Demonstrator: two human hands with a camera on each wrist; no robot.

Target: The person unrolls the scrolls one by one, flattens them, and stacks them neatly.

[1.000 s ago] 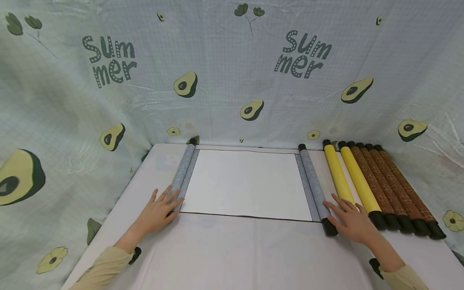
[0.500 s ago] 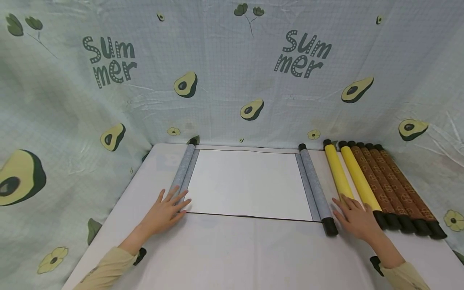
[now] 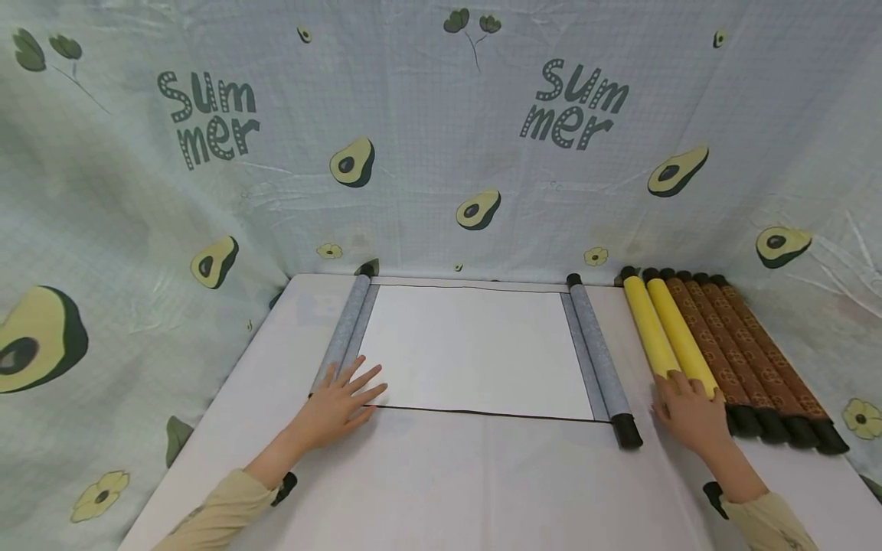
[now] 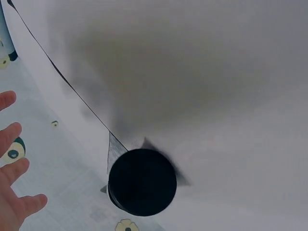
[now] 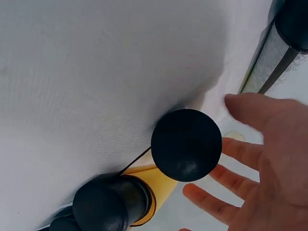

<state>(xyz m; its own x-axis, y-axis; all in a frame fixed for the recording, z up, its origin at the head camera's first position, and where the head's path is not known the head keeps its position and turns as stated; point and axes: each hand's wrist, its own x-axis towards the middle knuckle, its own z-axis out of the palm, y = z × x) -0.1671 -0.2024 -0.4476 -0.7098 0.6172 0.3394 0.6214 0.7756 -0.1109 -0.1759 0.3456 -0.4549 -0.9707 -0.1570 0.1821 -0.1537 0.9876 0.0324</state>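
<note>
A scroll with a white sheet [image 3: 468,348] lies unrolled on the table, a grey-blue roll at each side. My left hand [image 3: 334,413], fingers spread, is over its near left corner; whether it touches is unclear. In the left wrist view, the black end knob [image 4: 142,183] of the left roll stands apart from the fingers [image 4: 14,168]. My right hand [image 3: 692,413] lies over the near end of the left yellow scroll [image 3: 648,325]. Its fingers reach past that scroll's black knob [image 5: 186,145] in the right wrist view, the thumb standing apart.
A second yellow scroll [image 3: 682,337] lies alongside the first. Several brown patterned scrolls [image 3: 758,352] continue the row to the right. A printed cloth [image 3: 427,99] hangs behind and beside the white table [image 3: 441,482].
The left yellow scroll has moved right, up to the other yellow one, along with my right hand. My left hand has drifted right and slightly nearer me. The unrolled scroll keeps its place.
</note>
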